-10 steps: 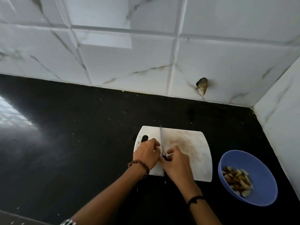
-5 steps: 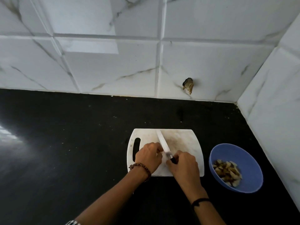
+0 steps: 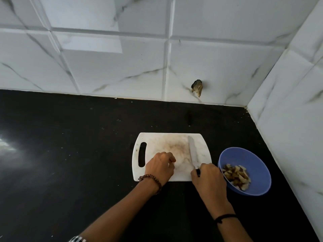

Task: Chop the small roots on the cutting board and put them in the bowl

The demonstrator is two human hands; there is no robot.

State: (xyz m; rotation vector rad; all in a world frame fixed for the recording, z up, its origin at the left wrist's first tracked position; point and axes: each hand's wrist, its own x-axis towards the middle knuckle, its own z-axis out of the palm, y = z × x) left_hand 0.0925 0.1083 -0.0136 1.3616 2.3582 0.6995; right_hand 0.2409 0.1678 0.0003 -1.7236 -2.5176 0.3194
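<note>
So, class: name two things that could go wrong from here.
1. The knife blade is over the cutting board near the left hand, whose curled fingers hide whatever they hold; a cut could nick them.
2. The bowl sits beside the right hand; a sweep might knock it.

One wide-angle view, worn on the head, looks forward and steeply down from the near edge of the counter (image 3: 70, 163) toward the tiled back wall (image 3: 108, 72) and right-hand corner. It sits close, the board (image 3: 167, 142) just below centre, arms (image 3: 122, 212) cut by the bottom edge.
</note>
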